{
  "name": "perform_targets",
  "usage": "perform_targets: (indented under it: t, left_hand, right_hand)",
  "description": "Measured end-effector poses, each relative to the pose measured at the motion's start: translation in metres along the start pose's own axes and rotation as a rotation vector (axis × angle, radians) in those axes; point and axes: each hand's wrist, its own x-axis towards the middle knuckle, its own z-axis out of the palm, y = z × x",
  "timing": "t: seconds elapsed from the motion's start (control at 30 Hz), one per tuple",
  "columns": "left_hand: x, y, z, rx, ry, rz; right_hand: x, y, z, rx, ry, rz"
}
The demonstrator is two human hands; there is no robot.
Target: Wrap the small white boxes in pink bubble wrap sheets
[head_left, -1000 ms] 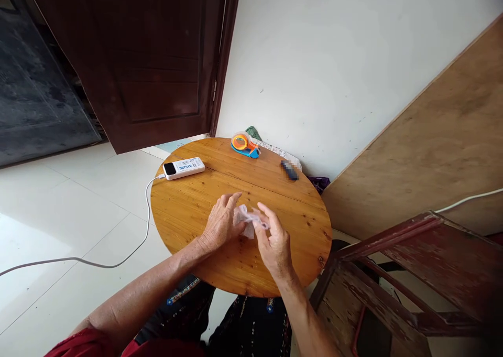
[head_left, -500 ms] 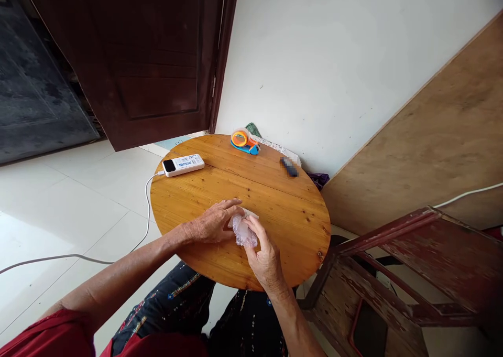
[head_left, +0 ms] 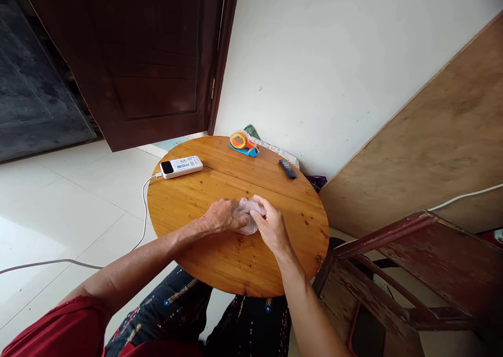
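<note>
Over the round, knotty wooden tabletop, crinkled translucent plastic has changed from a rounded clump to a bunch with a raised flap, now held from both sides: the left hand grips its body, the right hand's fingers pinch the flap. Beyond sit a smooth white oblong device and an orange-and-blue tape dispenser.

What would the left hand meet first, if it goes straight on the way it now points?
The crumpled see-through plastic, which the left hand touches, would come first. Beyond it, the right hand seems to lie in the same line, though depth is hard to judge.
</note>
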Motion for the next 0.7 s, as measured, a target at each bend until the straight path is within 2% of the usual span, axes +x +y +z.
perform_targets:
  t: [0.1,0.2,0.4,0.5,0.6,0.7]
  left_hand:
    - [0.009,0.001,0.004,0.097,0.075,-0.031]
    - [0.013,-0.005,0.008,-0.035,0.121,-0.061]
    - [0.015,-0.01,0.015,-0.218,0.178,-0.087]
    - [0.016,-0.01,0.015,-0.252,0.183,-0.105]
    - [0.013,-0.012,0.008,-0.376,0.128,-0.081]
    - [0.007,-0.015,0.001,-0.598,-0.026,0.0]
  right_hand:
    - [0.021,0.014,0.01,0.041,0.009,0.039]
    - [0.027,0.02,0.014,0.065,0.0,0.034]
    - [0.006,0.014,-0.004,0.247,-0.198,-0.011]
    - [-0.005,0.012,-0.005,0.174,-0.207,-0.084]
    - [-0.009,0.013,0.001,0.12,-0.152,-0.076]
    - [-0.008,0.016,0.004,0.168,-0.142,-0.035]
